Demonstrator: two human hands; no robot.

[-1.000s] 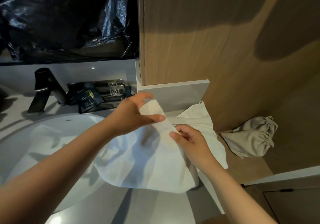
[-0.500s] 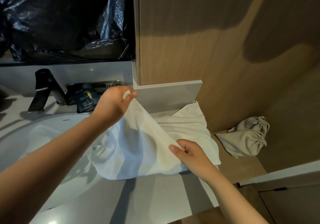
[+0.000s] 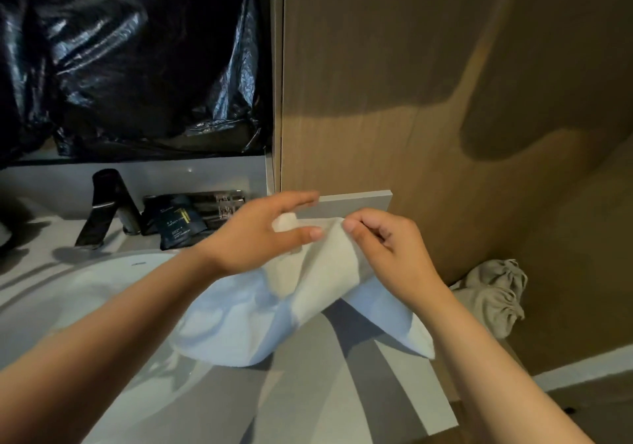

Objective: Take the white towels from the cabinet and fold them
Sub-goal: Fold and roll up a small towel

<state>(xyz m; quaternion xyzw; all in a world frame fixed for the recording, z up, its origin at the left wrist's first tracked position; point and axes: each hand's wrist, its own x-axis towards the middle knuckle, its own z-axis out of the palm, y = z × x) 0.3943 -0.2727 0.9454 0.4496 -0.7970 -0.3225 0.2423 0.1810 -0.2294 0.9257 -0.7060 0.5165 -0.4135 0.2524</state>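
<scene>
- White towel (image 3: 308, 299) hangs over the grey counter (image 3: 342, 392) beside the basin (image 3: 85, 292), held up by its upper edge.
- Left hand (image 3: 260, 238) pinches a corner between thumb and fingers; right hand (image 3: 394, 248) pinches the edge just beside it, fingers curled.
- It looks light, soft and limp, likely to sag; best gripped at the corners and drawn taut.

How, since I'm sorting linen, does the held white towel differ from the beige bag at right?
Colour: the white towel is white, the beige bag grey-beige. Pose: the white towel is held up by the left hand and right hand, which pinch its top edge; the beige bag lies untouched. Shape: the white towel is a loose sheet, the beige bag bunched. Both are soft cloth.
</scene>
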